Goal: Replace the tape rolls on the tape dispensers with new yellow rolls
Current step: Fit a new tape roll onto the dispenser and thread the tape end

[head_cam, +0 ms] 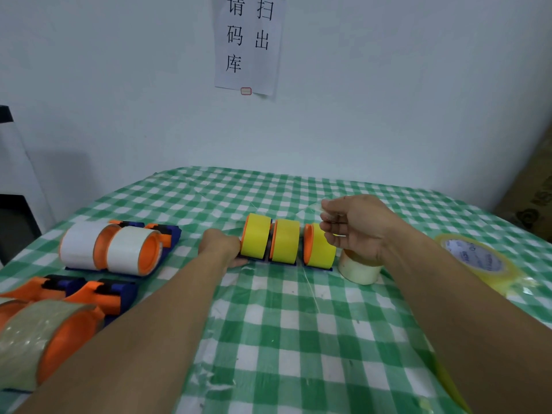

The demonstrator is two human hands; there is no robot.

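Observation:
Three blue-and-orange tape dispensers stand side by side mid-table, each carrying a yellow roll: left [255,236], middle [285,241], right [321,245]. My left hand [219,245] grips the base of the leftmost one, fingers hidden behind it. My right hand [354,225] hovers over the rightmost roll and pinches a strip of clear tape [327,209] between thumb and fingers. Two dispensers with white rolls [112,248] lie at the left.
A cream tape roll [360,268] stands just right of the yellow row, under my right wrist. A flat clear-yellow roll [478,259] lies at the right edge. Dispensers with brownish clear tape [35,330] sit at the near left. The green checked cloth [298,339] covers the table.

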